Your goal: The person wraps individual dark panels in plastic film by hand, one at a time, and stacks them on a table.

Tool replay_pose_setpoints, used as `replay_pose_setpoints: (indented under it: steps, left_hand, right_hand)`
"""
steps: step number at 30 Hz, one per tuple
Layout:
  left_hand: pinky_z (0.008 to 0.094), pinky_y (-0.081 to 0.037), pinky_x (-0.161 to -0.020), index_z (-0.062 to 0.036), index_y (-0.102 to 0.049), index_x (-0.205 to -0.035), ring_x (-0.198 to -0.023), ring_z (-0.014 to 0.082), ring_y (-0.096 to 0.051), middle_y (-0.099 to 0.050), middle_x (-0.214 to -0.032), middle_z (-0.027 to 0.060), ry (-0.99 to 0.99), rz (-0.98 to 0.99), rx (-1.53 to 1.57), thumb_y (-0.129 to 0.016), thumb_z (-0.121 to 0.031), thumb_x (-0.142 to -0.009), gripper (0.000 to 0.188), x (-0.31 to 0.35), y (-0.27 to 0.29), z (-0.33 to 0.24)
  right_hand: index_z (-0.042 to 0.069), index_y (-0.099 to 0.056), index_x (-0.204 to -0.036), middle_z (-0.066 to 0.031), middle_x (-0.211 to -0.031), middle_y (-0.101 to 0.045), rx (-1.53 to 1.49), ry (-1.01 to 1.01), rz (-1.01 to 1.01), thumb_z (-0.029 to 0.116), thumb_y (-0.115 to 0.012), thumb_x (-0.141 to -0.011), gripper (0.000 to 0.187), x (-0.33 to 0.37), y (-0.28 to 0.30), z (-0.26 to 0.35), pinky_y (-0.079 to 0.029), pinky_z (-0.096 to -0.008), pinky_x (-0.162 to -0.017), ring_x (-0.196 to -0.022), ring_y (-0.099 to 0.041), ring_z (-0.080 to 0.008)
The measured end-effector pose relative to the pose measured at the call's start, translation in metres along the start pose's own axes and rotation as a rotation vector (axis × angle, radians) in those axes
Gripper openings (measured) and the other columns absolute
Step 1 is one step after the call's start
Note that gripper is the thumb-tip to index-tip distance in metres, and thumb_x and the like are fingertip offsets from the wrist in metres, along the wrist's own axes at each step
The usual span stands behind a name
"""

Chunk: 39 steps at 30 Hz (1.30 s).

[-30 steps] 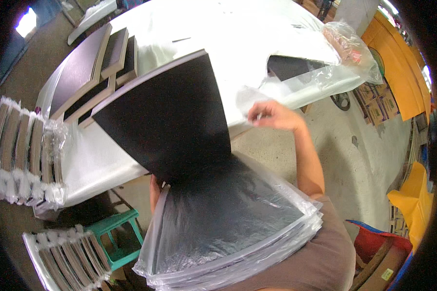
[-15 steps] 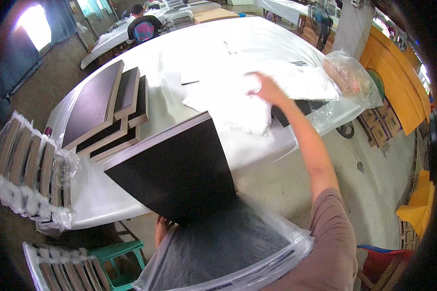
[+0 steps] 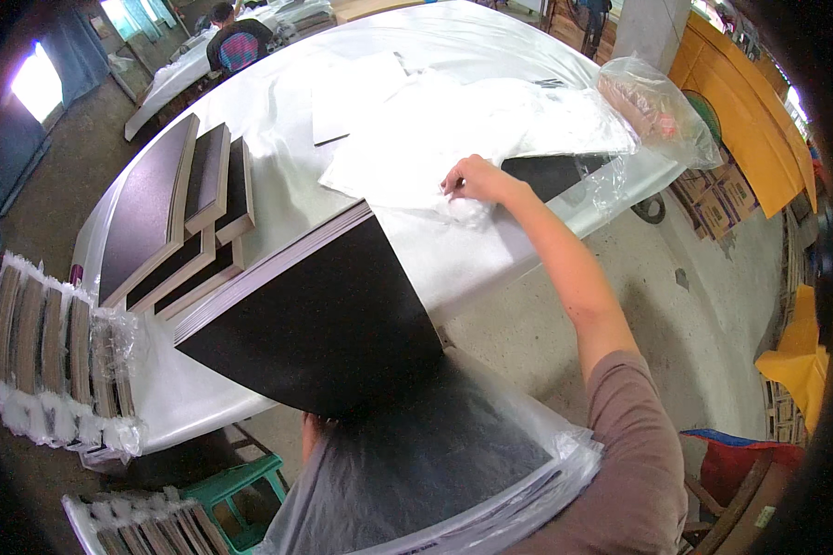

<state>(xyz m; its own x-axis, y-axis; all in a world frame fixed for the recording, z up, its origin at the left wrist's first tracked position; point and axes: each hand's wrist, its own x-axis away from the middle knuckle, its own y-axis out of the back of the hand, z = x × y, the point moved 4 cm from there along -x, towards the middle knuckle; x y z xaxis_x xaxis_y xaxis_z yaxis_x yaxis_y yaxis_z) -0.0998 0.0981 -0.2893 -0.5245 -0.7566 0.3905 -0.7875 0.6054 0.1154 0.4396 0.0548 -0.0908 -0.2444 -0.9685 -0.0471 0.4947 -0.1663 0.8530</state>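
A thick stack of black panels (image 3: 319, 314) with pale layered edges stands tilted in front of me. Its near part is inside a clear plastic bag (image 3: 435, 453) that lies against my body. My left hand (image 3: 317, 427) grips the stack from below at its lower left edge; most of the fingers are hidden behind it. My right hand (image 3: 481, 180) reaches over the table, thumb and fingers pinched at the near edge of a bright pile of clear plastic bags (image 3: 546, 120). Overexposure blurs the pile's outlines.
More black panels (image 3: 157, 203) lie stacked at the table's left. Plastic-wrapped bundles (image 3: 51, 342) stand along the left edge, beside a green stool (image 3: 241, 499). A filled plastic bag (image 3: 662, 111) sits on the far right corner of the white-covered table (image 3: 472, 268). Another person (image 3: 236, 42) sits farther back.
My right hand has come nearer and down to the left, its fingers closing from spread to pinched at the plastic pile. The view has shifted slightly; the stack stays with my left hand.
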Motion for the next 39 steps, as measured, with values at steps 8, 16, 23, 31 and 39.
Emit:
replay_pose_setpoints:
  steps: [8, 16, 23, 31, 39]
  left_hand:
    - [0.0378, -0.04, -0.085, -0.0035, -0.025, -0.124, -0.112, 0.0263, -0.041, -0.038, -0.12, 0.0145, -0.002, -0.019, 0.058, -0.058, 0.005, -0.067, 0.067, -0.005, -0.005, 0.007]
    - [0.0389, -0.039, -0.086, -0.004, -0.024, -0.125, -0.114, 0.0268, -0.038, -0.037, -0.121, 0.0149, -0.059, 0.013, -0.107, -0.061, -0.003, -0.07, 0.066, -0.005, 0.002, 0.005]
    - [0.0385, -0.038, -0.081, -0.0056, -0.028, -0.123, -0.104, 0.0264, -0.043, -0.041, -0.118, 0.0115, -0.063, -0.056, 0.148, -0.056, -0.041, -0.076, 0.065, 0.007, -0.008, -0.007]
    - [0.0347, -0.042, -0.072, -0.0033, -0.034, -0.119, -0.089, 0.0212, -0.052, -0.049, -0.109, 0.0094, -0.013, -0.075, 0.172, -0.053, -0.029, -0.08, 0.051, -0.007, 0.004, 0.003]
    - [0.0352, -0.044, -0.071, -0.0028, -0.037, -0.116, -0.089, 0.0218, -0.053, -0.052, -0.106, 0.009, 0.002, -0.127, 0.371, -0.052, -0.024, -0.081, 0.044, -0.001, 0.005, 0.004]
  right_hand:
    - [0.006, -0.063, -0.082, -0.0137, -0.08, -0.061, -0.017, 0.079, -0.228, 0.018, -0.056, -0.074, 0.016, 0.014, -0.001, 0.02, -0.046, -0.0338, -0.069, -0.075, -0.059, -0.0281]
    - [0.001, -0.06, -0.088, -0.0135, -0.08, -0.062, -0.201, 0.176, -0.265, 0.011, -0.059, -0.072, 0.019, 0.015, -0.016, 0.096, -0.045, -0.0307, -0.067, -0.07, -0.06, -0.0223]
    - [0.012, -0.046, -0.114, -0.0127, -0.111, -0.048, 0.037, -0.079, -0.976, 0.027, -0.067, -0.068, 0.053, 0.026, 0.081, -0.014, -0.039, -0.04, -0.085, -0.104, -0.046, -0.0271]
    - [0.015, -0.059, -0.099, -0.0056, -0.115, -0.046, 0.297, -0.665, -0.686, 0.026, -0.06, -0.072, 0.029, 0.04, 0.099, -0.083, -0.035, -0.0519, -0.082, -0.108, -0.042, -0.0267]
    - [0.005, -0.054, -0.093, -0.0198, -0.082, -0.059, 0.184, -0.446, -0.754, 0.018, -0.059, -0.069, 0.028, 0.027, 0.098, -0.093, -0.044, -0.038, -0.073, -0.081, -0.056, -0.0352]
